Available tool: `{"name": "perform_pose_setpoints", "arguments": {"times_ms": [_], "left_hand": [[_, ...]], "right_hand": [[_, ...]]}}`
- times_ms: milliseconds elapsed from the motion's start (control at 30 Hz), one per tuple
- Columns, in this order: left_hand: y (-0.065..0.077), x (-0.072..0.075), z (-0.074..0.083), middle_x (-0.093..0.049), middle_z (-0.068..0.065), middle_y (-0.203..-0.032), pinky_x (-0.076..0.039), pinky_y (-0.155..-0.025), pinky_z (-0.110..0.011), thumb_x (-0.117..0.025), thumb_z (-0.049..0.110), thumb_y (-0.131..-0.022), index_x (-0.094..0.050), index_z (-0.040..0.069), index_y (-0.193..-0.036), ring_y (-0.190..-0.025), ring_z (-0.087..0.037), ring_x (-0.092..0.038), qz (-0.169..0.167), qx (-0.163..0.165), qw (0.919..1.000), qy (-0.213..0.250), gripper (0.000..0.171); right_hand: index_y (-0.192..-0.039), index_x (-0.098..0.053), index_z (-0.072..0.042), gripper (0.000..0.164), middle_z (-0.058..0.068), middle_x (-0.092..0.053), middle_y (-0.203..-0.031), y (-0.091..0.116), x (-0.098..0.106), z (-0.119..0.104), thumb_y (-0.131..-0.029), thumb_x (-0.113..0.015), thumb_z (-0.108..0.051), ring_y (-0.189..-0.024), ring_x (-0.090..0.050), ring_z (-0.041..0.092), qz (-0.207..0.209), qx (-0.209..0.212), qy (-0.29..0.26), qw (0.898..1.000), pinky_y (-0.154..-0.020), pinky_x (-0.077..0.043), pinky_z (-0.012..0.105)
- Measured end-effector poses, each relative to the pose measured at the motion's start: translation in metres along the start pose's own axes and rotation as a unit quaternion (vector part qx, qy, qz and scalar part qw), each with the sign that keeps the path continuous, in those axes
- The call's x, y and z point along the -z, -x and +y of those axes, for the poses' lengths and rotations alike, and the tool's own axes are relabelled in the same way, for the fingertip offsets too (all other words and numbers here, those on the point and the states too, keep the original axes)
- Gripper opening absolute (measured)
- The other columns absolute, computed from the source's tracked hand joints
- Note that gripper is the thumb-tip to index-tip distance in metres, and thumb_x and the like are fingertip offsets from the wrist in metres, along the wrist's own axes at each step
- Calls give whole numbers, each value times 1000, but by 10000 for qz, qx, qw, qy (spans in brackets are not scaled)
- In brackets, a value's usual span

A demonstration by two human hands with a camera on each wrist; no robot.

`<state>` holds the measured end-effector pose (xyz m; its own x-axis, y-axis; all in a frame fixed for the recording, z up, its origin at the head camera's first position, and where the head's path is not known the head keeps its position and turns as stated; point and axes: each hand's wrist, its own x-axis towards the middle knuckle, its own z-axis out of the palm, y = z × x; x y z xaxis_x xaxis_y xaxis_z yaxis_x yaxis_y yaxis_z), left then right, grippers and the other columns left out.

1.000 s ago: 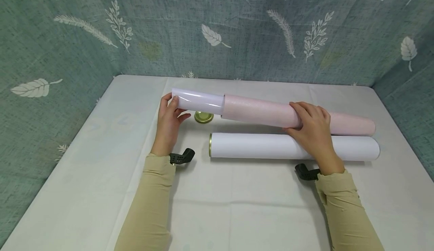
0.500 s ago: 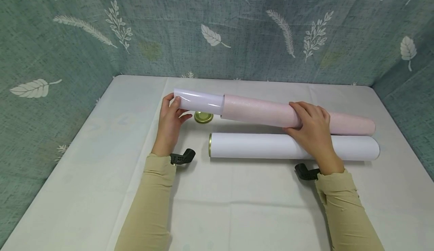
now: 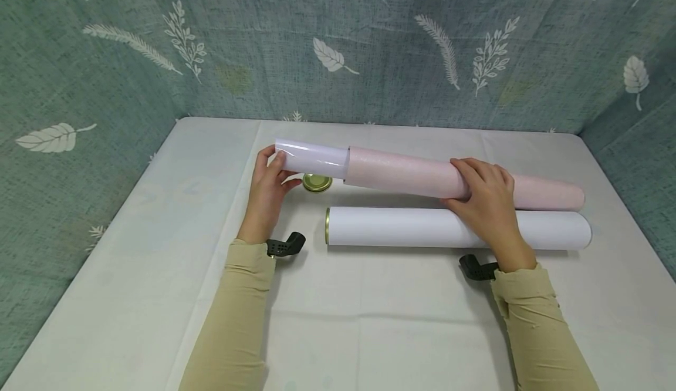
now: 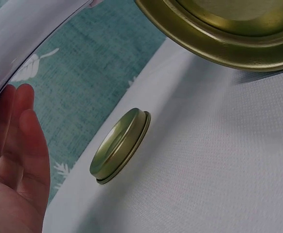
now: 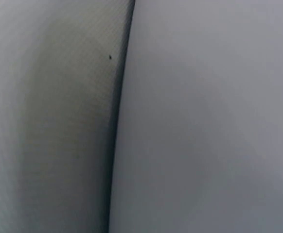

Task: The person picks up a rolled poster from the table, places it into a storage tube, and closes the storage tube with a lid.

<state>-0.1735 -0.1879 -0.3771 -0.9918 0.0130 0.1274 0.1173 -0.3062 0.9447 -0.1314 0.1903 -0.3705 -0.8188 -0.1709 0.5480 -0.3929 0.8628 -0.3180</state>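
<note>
My left hand point(image 3: 266, 194) pinches the left end of a shiny, pale rolled sheet point(image 3: 314, 158), thumb on the near side. The roll's other end is hidden inside a pink cardboard tube point(image 3: 401, 172). Across that tube's right half, my right hand point(image 3: 487, 200) grips it from above. Tube and roll slant, the left side higher in the head view. In the left wrist view, fingers of the left hand point(image 4: 20, 145) lie along the roll point(image 4: 20, 36). Only a blurred pale surface of the white tube point(image 5: 204, 116) fills much of the right wrist view.
A white tube point(image 3: 391, 226) with a gold end lies in front of the pink one, beneath the right wrist. Its gold end point(image 4: 248, 53) looms large in the left wrist view. A gold lid point(image 3: 317, 183) rests on the white-covered table point(image 3: 338, 332). Leaf-patterned cloth point(image 3: 338, 44) stands behind.
My left hand has moved slightly right, and the roll has slid a little further into the pink tube. The right hand and the pink tube have stayed in place.
</note>
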Motion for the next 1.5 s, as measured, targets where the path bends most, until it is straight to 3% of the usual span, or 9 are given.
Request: {"name": "perform_pose_setpoints", "arguments": {"times_ms": [433,833,1133,1333,1500], "left_hand": [[2,-2,0,-49,-14,-113,-38,-87,-48,-52,36,-90,-37,20,-123,-97,-28,-53,-269,105,9994,-164,40],[1,-6,-3,-49,-14,-113,-38,-87,-48,-55,29,-89,-38,15,-122,-98,-28,-53,-480,195,9985,-164,39],[0,-9,-4,-50,-14,-110,-43,-82,-43,-56,27,-89,-38,14,-122,-102,-43,-44,-608,270,9976,-197,40],[3,-13,0,-50,-12,-112,-36,-88,-52,-54,23,-90,-37,14,-122,-101,-38,-48,-786,374,9958,-277,37],[8,-20,8,-50,-14,-112,-34,-90,-54,-54,24,-90,-36,13,-123,-106,-45,-44,-975,407,9934,-440,39]], "right_hand": [[-123,-53,-14,71,9,-49,-121,-1,0,-1,-59,-84,-20,-112,-41,29,-34,-29,-10,10000,-98,-15,48],[-123,-52,-15,72,9,-50,-121,0,0,0,-59,-84,-21,-112,-41,29,28,69,-17,10000,-98,-16,48],[-123,-52,-14,72,9,-50,-120,0,1,0,-59,-84,-21,-112,-41,29,19,41,-25,10000,-98,-16,48],[-123,-52,-15,72,9,-50,-120,0,0,0,-59,-84,-21,-112,-41,29,24,45,-21,10000,-98,-16,48],[-123,-52,-15,72,10,-50,-120,0,0,1,-59,-84,-21,-112,-41,29,-6,14,-17,10000,-98,-16,49]]}}
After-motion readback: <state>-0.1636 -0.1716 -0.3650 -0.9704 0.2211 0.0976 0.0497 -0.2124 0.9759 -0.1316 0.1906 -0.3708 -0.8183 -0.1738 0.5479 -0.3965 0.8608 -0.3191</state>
